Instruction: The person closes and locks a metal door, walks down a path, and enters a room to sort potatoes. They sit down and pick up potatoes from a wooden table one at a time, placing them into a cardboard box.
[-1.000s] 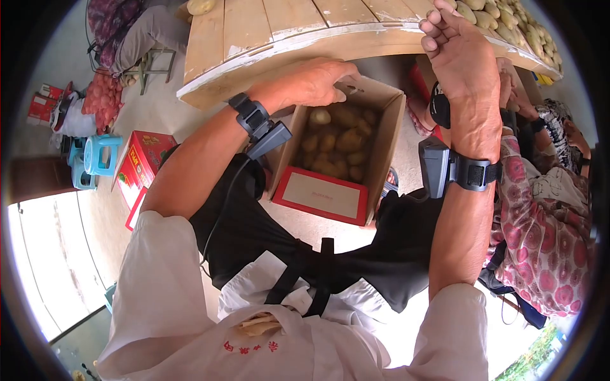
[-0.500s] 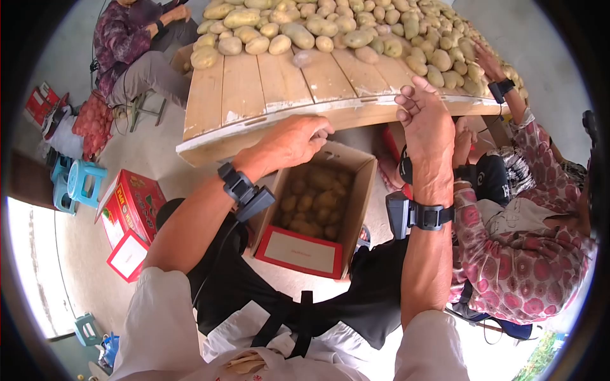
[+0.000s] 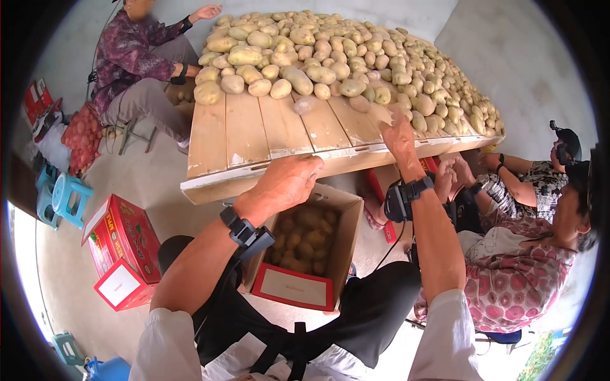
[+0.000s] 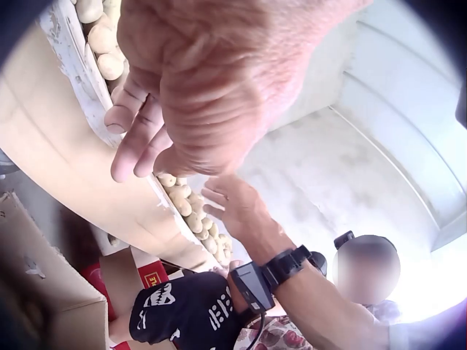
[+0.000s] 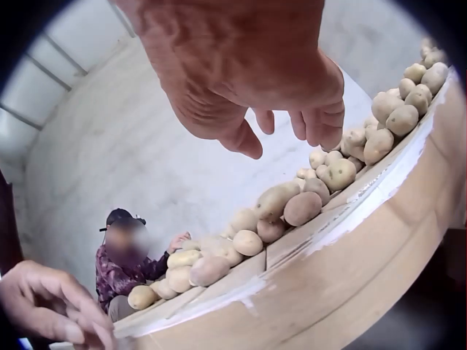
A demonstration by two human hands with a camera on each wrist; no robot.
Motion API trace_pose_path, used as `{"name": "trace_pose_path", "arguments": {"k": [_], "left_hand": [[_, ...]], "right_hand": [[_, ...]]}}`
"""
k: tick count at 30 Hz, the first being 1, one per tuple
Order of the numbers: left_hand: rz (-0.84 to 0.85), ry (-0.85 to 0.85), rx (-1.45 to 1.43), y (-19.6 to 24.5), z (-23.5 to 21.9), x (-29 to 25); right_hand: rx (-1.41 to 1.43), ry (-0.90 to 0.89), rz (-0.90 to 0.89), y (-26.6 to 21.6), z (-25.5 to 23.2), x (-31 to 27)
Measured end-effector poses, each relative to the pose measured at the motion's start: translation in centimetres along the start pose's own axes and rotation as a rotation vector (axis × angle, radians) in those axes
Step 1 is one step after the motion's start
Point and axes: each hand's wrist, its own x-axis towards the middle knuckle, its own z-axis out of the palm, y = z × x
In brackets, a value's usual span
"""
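Observation:
A big heap of potatoes (image 3: 305,57) covers the far part of a wooden table (image 3: 248,130). My right hand (image 3: 400,141) is over the table's front edge, close to the nearest potatoes. In the right wrist view its fingers (image 5: 321,125) are loosely bent, with nothing between them. My left hand (image 3: 286,181) is at the table's front edge, above an open cardboard box (image 3: 346,247) of potatoes. Its fingers (image 4: 139,142) hang relaxed and hold nothing in the left wrist view.
A red apple carton (image 3: 127,244) stands on the floor at left, near blue stools (image 3: 70,200) and a red net sack (image 3: 82,140). One person (image 3: 136,70) sits at the table's far left. Others sit at right, one in a patterned shirt (image 3: 508,286).
The head view has tilted up, bringing the potato heap into sight. My right hand has turned from palm up and reached over the table edge. My left hand has left the box's rim.

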Motion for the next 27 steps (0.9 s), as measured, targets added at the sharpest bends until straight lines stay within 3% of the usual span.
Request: {"name": "trace_pose_path", "arguments": {"k": [6, 10, 13, 15, 20, 25, 27], "left_hand": [[0.071, 0.051, 0.045, 0.3, -0.2, -0.7], [0.091, 0.038, 0.072, 0.6, -0.3, -0.8], [0.096, 0.056, 0.083, 0.4, -0.3, -0.8], [0.081, 0.044, 0.095, 0.6, -0.7, -0.7], [0.065, 0.018, 0.118, 0.8, -1.1, -0.6], [0.076, -0.013, 0.110, 0.7, -0.9, -0.4], [0.077, -0.008, 0.109, 0.4, -0.8, -0.3]], "right_hand": [[-0.117, -0.145, 0.009, 0.3, 1.1, 3.1], [-0.128, -0.118, 0.027, -0.7, 3.8, 5.0], [-0.197, -0.051, -0.063, -2.5, 4.7, 6.0], [-0.217, -0.124, -0.169, -3.4, 4.9, 6.9], [-0.363, -0.142, -0.198, -4.1, 7.1, 8.9], [-0.364, -0.165, -0.235, -6.5, 6.3, 7.4], [-0.431, -0.318, -0.176, -7.9, 5.9, 6.4]]}}
